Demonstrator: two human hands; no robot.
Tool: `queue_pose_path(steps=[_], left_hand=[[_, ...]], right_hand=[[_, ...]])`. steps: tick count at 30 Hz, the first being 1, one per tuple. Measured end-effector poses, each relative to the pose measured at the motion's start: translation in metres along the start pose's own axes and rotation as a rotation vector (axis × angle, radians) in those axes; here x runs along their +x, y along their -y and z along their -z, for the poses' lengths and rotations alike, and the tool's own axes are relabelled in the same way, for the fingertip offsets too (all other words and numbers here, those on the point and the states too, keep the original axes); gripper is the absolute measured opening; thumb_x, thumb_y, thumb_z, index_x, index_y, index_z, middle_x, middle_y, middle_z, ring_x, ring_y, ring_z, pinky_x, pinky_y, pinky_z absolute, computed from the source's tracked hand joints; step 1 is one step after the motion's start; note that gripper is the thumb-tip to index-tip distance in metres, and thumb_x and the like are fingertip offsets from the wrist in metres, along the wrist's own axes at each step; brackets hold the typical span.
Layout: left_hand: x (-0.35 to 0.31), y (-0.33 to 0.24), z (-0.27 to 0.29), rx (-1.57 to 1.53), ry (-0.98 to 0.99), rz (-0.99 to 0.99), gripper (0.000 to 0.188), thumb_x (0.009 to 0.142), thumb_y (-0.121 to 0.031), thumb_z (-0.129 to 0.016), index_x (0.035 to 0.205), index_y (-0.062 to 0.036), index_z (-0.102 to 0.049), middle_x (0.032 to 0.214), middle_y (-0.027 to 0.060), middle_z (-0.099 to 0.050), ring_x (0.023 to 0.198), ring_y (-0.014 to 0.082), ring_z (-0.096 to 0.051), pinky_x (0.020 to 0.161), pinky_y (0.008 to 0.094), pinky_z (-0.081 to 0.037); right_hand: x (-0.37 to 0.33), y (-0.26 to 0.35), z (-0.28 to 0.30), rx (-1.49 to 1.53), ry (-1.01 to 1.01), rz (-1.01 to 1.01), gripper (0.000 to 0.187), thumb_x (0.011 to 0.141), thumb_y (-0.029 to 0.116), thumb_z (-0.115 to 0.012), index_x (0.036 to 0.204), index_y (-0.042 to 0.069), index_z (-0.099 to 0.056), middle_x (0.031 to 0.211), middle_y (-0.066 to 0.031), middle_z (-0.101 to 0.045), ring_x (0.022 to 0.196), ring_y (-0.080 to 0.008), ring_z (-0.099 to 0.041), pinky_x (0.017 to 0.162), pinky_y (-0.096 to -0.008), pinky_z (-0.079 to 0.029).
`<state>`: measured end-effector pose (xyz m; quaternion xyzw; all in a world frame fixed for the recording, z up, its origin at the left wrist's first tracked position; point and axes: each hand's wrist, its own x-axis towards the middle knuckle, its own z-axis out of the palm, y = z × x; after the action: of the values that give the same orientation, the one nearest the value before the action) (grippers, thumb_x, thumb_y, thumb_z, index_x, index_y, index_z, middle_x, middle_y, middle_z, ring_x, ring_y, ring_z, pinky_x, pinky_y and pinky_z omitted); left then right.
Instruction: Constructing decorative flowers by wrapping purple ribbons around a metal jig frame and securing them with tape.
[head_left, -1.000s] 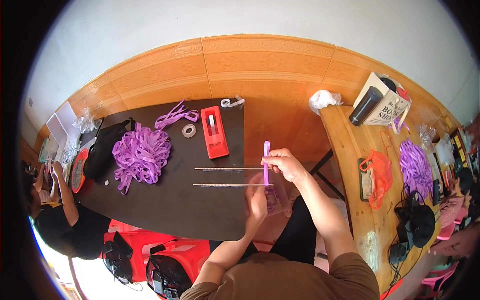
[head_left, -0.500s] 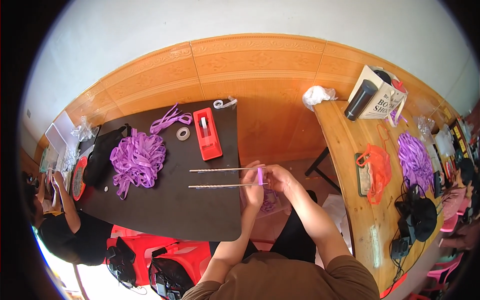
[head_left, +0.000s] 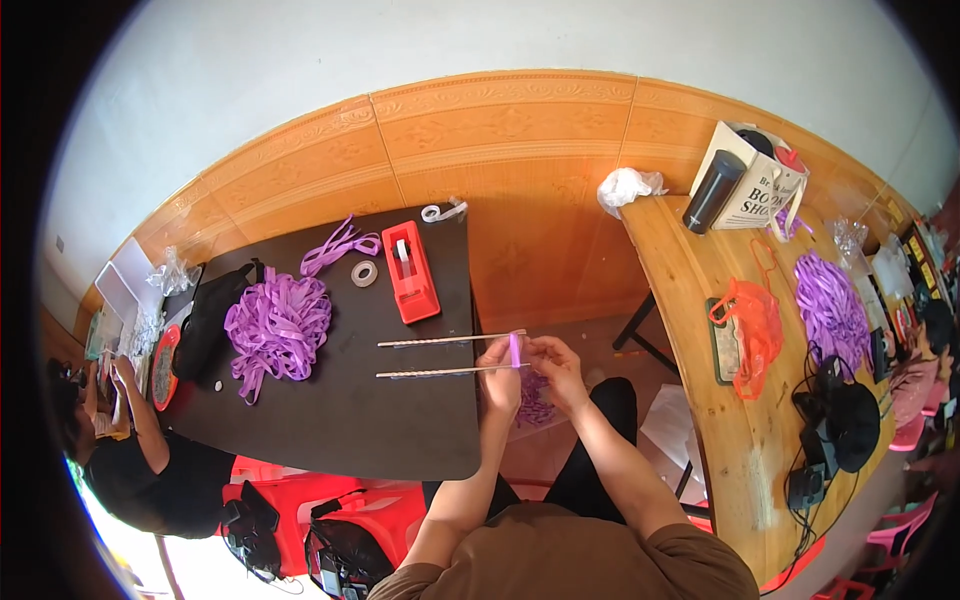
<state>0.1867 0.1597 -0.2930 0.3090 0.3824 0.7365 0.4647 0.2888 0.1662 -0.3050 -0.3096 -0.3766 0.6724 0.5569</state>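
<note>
Two thin, parallel rods (head_left: 435, 341) reach past the right edge of the black table, and a purple ribbon (head_left: 516, 350) spans them near their free ends. My left hand (head_left: 499, 377) is at the rods, its bent fingers closed against the left side of the ribbon. From the right, my right hand (head_left: 557, 366) meets the ribbon with thumb and fingers pinched together. The fingertips partly cover the ribbon, so its loose end cannot be made out. Below my hands, a heap of purple ribbon (head_left: 535, 398) lies low down, partly hidden.
The black table (head_left: 400, 430) bears a purple ribbon pile (head_left: 280, 325), a red tape dispenser (head_left: 411, 272) and a tape roll (head_left: 364, 273). On the wooden table (head_left: 675, 255) are a dark bottle (head_left: 714, 192), an orange bag (head_left: 752, 335) and more ribbon (head_left: 832, 310). Another person (head_left: 150, 480) works at left.
My left hand's fingers have drawn down and curled in beside the ribbon. My right hand has shifted slightly, still close to the ribbon. The rods stay in place.
</note>
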Motion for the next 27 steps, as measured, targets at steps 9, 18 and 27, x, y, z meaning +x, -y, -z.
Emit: queue_pose_path(steps=[9, 18, 27], left_hand=[[-0.002, -0.011, -0.006, -0.013, 0.003, 0.078, 0.019, 0.089, -0.013, -0.059, 0.101, 0.0016, -0.064, 0.086, 0.0082, -0.066, 0.079, 0.0133, -0.061, 0.074, 0.0240, -0.047], [-0.017, -0.021, -0.006, -0.090, -0.014, 0.090, 0.026, 0.089, -0.013, -0.059, 0.111, 0.0018, -0.060, 0.095, 0.0093, -0.065, 0.085, 0.0132, -0.060, 0.076, 0.0248, -0.048], [-0.050, -0.038, -0.003, -0.148, -0.043, 0.219, 0.014, 0.087, -0.005, -0.057, 0.098, 0.0008, -0.064, 0.090, 0.0066, -0.065, 0.079, 0.0113, -0.059, 0.074, 0.0226, -0.046]], right_hand=[[-0.010, 0.008, -0.012, -0.596, 0.070, 0.503, 0.025, 0.071, -0.009, -0.059, 0.094, 0.001, -0.062, 0.084, -0.0017, -0.053, 0.073, -0.0079, -0.051, 0.061, -0.0199, -0.039], [-0.029, 0.022, -0.029, -0.577, 0.077, 0.428, 0.013, 0.077, -0.006, -0.059, 0.089, -0.001, -0.059, 0.080, -0.0024, -0.052, 0.069, -0.0077, -0.051, 0.058, -0.0212, -0.039], [-0.051, 0.015, -0.035, -0.376, 0.061, 0.248, 0.011, 0.083, -0.005, -0.057, 0.091, 0.002, -0.053, 0.076, 0.0009, -0.056, 0.068, -0.0036, -0.053, 0.058, -0.0171, -0.042]])
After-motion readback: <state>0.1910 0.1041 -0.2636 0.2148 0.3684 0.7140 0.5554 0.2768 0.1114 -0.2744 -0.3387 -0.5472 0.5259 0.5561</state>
